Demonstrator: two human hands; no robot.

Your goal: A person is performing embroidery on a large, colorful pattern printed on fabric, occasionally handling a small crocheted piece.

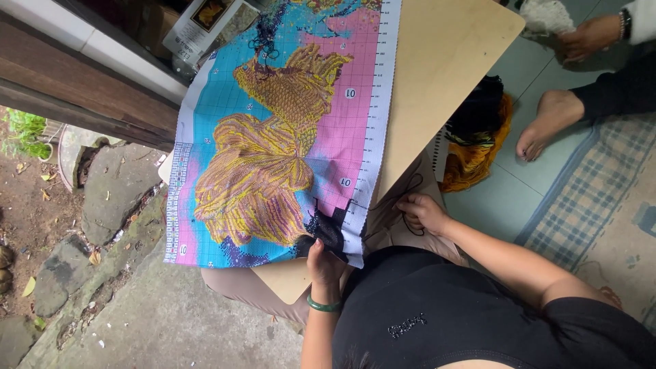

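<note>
The left hand pinches the cross-stitch canvas at its lower edge. The right hand grips dark thread beside the wooden board.

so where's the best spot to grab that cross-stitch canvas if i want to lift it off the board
Probably the white unstitched border of the cross-stitch canvas, along its long edge nearest the right hand. It lies flat on the wooden board, so pinch that edge from the side. The left hand touches the dark stitched corner.

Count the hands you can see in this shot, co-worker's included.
3. The left hand pinches the lower edge of the cross-stitch canvas; the right hand holds dark thread beside it; another person's hand is top right. Others may be hidden.
</note>
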